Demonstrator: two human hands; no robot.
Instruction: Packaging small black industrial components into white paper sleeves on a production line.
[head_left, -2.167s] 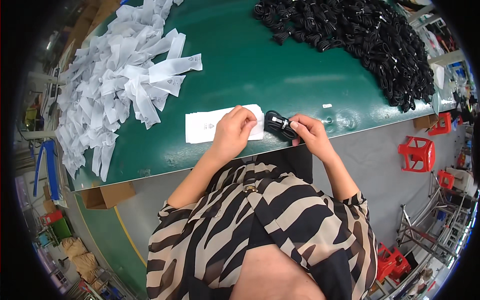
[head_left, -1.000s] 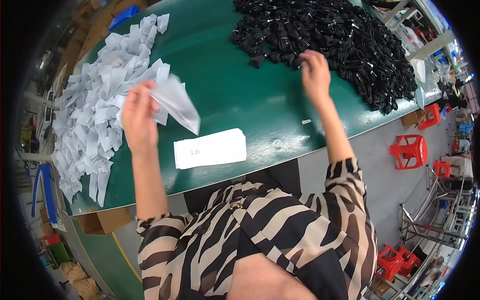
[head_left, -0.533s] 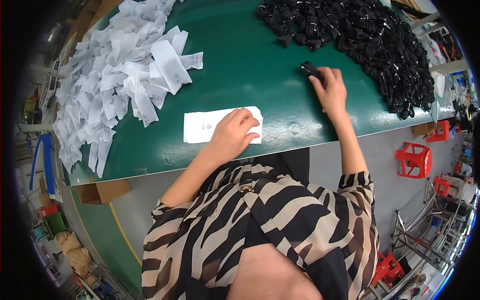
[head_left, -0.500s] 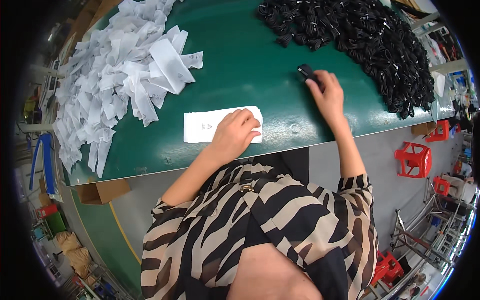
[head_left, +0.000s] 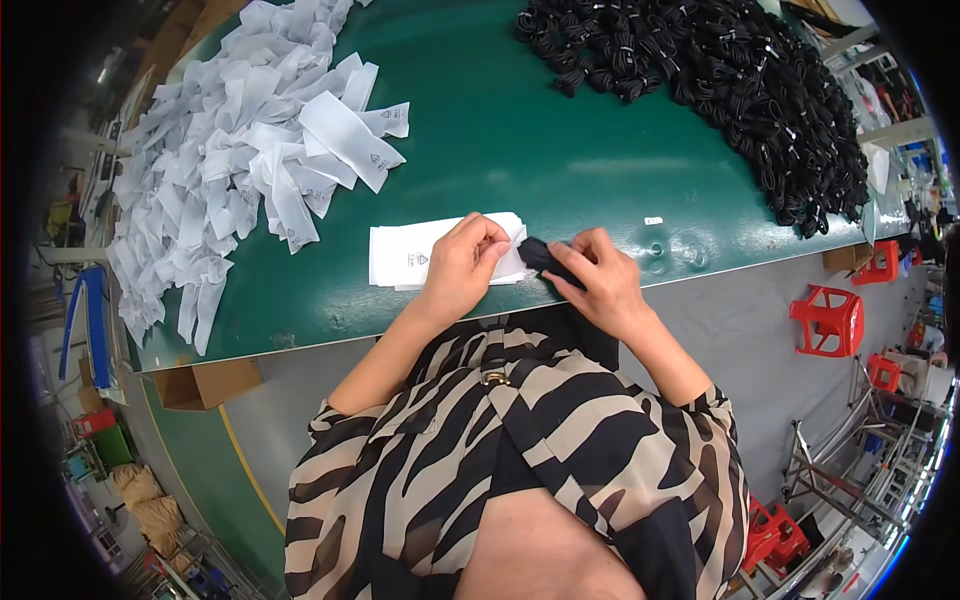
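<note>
My left hand [head_left: 462, 265] lies over the right part of a stack of flat white bags [head_left: 395, 255] near the table's front edge. Its thumb and fingers pinch at the open-looking right end of the top bag. From the right, my right hand [head_left: 607, 285] grips a bundled black cable [head_left: 545, 258], its tip against that end of the bag. Whether the tip is inside the bag is hard to make out. Left of the stack, a heap of white bags [head_left: 230, 160] spreads over the table. Many bundled black cables [head_left: 720, 80] are heaped at the far right.
The green table [head_left: 450, 120] ends just in front of me. A small white tag [head_left: 653, 221] lies right of my right hand. Beyond the table stand red stools [head_left: 828, 320] at right and a cardboard box [head_left: 208, 384] below its left edge.
My right hand has brought the black cable left and nearer, to the right end of the bag stack. My left fingers have curled in at that end. The small tag is now uncovered.
</note>
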